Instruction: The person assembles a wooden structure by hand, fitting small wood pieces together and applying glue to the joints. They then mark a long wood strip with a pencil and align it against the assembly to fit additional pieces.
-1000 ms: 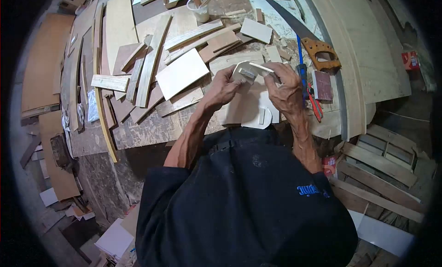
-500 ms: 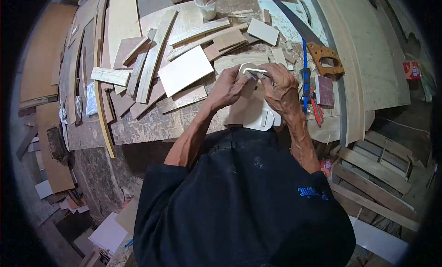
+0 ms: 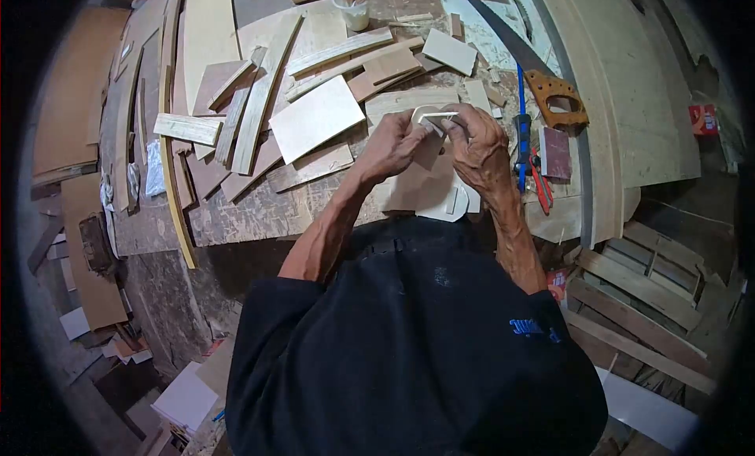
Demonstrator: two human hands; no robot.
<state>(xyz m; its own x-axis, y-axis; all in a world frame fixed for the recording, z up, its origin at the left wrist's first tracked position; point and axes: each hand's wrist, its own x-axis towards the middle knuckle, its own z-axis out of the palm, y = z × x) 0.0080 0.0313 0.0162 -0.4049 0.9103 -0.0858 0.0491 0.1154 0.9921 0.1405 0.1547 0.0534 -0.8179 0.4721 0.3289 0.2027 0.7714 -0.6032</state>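
My left hand [image 3: 393, 147] is closed on the left side of a small pale wooden piece [image 3: 425, 112] with a rounded top. Across from it, my right hand [image 3: 478, 144] pinches a thin pale strip [image 3: 442, 115] against that same piece. Both thumbs press close to where strip and piece meet; the exact joint is too small to make out. Below the hands, a rounded pale board [image 3: 447, 207] with a short raised strip lies at the bench's front edge. A brown panel [image 3: 410, 187] lies next to it, partly covered by the hands.
A handsaw [image 3: 556, 99] rests to the right, near a blue-and-black tool [image 3: 521, 137], red-handled pliers [image 3: 542, 184] and a dark red block [image 3: 555, 154]. Wood offcuts [image 3: 318, 119] crowd the bench's left and middle. A plastic cup [image 3: 351, 14] stands at the back.
My right hand's fingers have shifted slightly, and the strip sits flatter across the piece's top. My left hand keeps its hold almost unmoved.
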